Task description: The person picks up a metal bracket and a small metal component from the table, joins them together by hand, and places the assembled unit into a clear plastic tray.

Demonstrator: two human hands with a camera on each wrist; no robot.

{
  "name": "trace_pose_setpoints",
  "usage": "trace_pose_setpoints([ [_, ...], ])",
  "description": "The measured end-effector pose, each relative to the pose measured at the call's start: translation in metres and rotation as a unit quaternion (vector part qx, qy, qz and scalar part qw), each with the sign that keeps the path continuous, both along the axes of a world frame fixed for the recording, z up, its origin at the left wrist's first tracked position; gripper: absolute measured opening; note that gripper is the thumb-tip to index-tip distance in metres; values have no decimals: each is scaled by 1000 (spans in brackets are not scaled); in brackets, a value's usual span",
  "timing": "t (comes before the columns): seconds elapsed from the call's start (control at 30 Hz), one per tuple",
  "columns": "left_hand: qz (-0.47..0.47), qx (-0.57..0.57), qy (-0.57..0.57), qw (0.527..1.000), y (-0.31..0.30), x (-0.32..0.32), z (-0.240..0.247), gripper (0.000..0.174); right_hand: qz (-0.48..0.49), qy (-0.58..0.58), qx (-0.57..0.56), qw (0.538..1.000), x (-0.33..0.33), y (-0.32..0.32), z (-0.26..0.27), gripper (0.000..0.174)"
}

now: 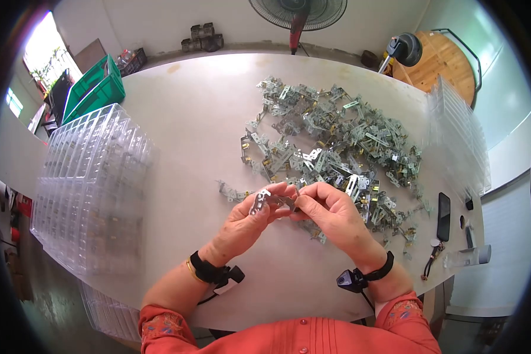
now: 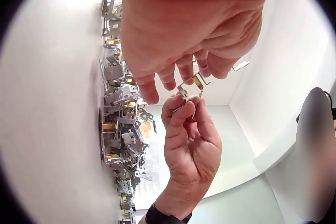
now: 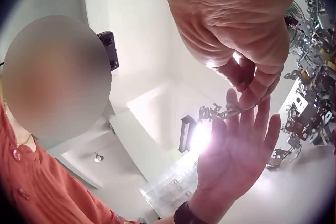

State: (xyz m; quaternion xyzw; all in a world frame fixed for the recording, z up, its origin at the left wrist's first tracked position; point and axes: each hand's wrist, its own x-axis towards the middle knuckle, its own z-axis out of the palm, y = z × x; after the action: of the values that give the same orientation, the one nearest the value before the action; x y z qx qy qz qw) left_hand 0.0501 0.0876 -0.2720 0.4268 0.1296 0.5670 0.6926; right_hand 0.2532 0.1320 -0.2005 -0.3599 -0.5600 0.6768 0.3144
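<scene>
Both hands hold a small bent metal bracket (image 1: 259,202) above the table, in front of the body. My left hand (image 1: 245,221) pinches it between thumb and fingers, and its perforated end sticks out past the thumb. With thumb and fingertips, my right hand (image 1: 336,221) grips the opposite end. A brass-coloured piece (image 2: 197,81) shows on the bracket in the left wrist view. In the right wrist view the left fingers lie fairly straight behind the metal. Just beyond the hands spreads a heap of similar brackets (image 1: 315,159), many with brass-coloured parts.
Stacked clear plastic trays (image 1: 88,194) stand at the left, more trays (image 1: 460,141) at the right. A green crate (image 1: 94,91) is at the far left. Near the right edge lie a phone (image 1: 443,217) and a clear bottle (image 1: 466,257). A fan (image 1: 298,17) stands behind the table (image 1: 183,118).
</scene>
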Motion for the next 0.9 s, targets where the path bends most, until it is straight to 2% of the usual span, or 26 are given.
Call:
trace_pose_setpoints([
  [0.07,34,-64,27,997,-1,-3,-1,42,10,-14,3,1000,0,-1,-4,14],
  [0.13,58,-53,41,996,-1,-1,-3,37,18,-27,7,999,0,-2,-5,13],
  [0.17,82,-40,54,994,-1,0,-4,34,-18,-78,176,981,0,-2,-4,12],
  [0.2,79,-42,54,995,-2,-1,-4,34,-54,-127,338,931,1,-4,-3,11],
  [0.23,53,-55,87,993,-5,-2,-3,32,-60,-133,333,931,4,-10,3,11],
  [0.27,32,-65,122,990,-6,-2,0,31,-21,-107,200,974,4,-16,14,10],
  [0.3,31,-65,121,990,-7,-1,1,31,19,-77,62,995,3,-20,21,10],
  [0.33,37,-75,145,986,-8,-1,3,30,18,-77,61,995,1,-22,23,10],
  [0.4,36,-84,167,982,-10,1,4,29,35,-113,134,984,-1,-26,25,10],
  [0.53,62,-103,158,980,-12,5,5,26,31,-151,155,976,1,-24,31,10],
  [0.67,81,-83,207,971,-14,4,9,26,19,-195,174,965,1,-23,27,11],
  [0.8,116,-64,260,957,-15,5,13,25,8,-178,212,961,2,-23,23,9],
  [0.9,146,-66,252,955,-17,9,9,24,0,-189,216,958,2,-24,26,12],
])
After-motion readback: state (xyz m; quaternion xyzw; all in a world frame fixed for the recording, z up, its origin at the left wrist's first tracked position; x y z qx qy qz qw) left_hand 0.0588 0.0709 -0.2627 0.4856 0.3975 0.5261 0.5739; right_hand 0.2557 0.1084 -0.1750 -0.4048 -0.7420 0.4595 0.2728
